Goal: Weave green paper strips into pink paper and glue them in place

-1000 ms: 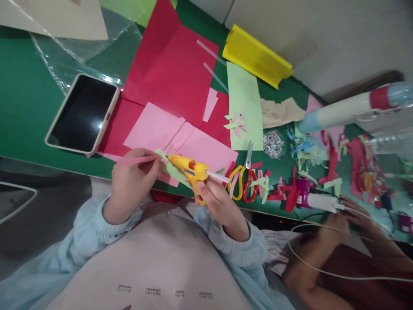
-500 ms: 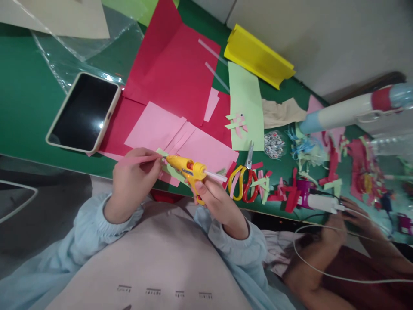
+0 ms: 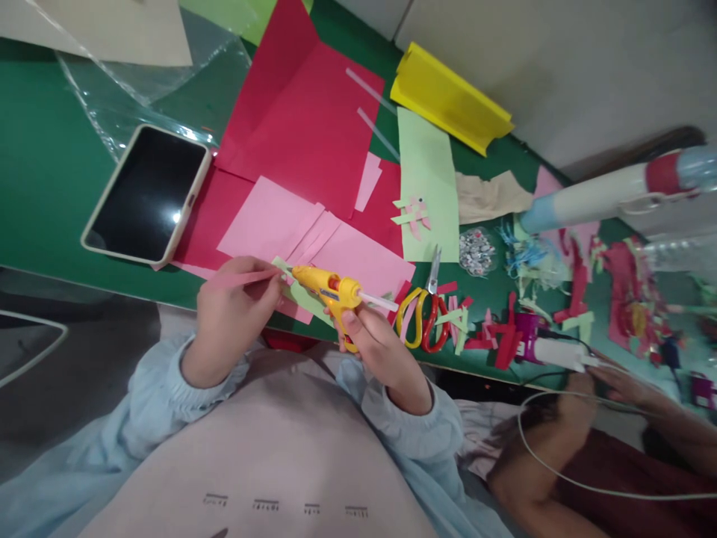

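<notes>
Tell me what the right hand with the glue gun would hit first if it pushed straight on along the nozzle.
Probably the pink strip pinched in the left hand: the right hand aims the glue gun nozzle at its end, almost touching. Depth is unclear.

1. Yellow glue gun (image 3: 331, 294): glossy moulded plastic, with a translucent, waxy-looking stick at the rear
2. Pink strip (image 3: 238, 279): thin matt paper
3. Pink sheets (image 3: 269, 224) and red sheets (image 3: 308, 127): smooth matt paper
4. Tablet (image 3: 146, 196): glossy glass screen, matt pale case
5. Scissors (image 3: 426, 302): shiny metal blades, probably plastic handles
6. Table (image 3: 45, 157): matt green surface
</notes>
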Demonstrator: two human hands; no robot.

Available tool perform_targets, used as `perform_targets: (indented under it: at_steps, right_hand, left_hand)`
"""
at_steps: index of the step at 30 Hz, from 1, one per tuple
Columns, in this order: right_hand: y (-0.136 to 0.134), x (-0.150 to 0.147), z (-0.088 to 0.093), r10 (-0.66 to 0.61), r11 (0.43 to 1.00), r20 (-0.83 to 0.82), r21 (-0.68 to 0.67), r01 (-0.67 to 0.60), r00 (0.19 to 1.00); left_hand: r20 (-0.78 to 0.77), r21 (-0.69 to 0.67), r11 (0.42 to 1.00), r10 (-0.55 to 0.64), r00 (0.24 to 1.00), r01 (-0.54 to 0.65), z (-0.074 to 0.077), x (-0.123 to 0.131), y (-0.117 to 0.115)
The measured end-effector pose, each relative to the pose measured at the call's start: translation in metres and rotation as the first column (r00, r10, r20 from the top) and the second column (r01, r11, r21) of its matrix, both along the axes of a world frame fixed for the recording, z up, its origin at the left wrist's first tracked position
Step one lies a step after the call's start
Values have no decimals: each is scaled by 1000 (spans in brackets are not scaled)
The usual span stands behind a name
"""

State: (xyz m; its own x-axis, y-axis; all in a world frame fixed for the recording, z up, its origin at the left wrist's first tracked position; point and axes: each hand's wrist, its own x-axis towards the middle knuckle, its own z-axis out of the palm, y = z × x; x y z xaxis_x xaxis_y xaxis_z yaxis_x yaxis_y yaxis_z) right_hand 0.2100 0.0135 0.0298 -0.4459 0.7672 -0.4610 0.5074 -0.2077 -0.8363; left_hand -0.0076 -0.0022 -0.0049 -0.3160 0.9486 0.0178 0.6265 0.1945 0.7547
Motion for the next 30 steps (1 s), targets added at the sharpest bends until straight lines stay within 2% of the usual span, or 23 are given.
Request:
perform_targets:
  at_steps: [23, 30]
  right_hand:
    - [0, 0, 1, -2, 1000, -27, 22, 3, 1000]
    - [-1, 3, 6, -85, 996, -65, -42, 82, 994]
  left_hand:
    - [-10, -5, 1000, -6, 1000, 5, 1, 1, 0]
    - [12, -5, 1000, 11, 1000, -11, 1, 1, 0]
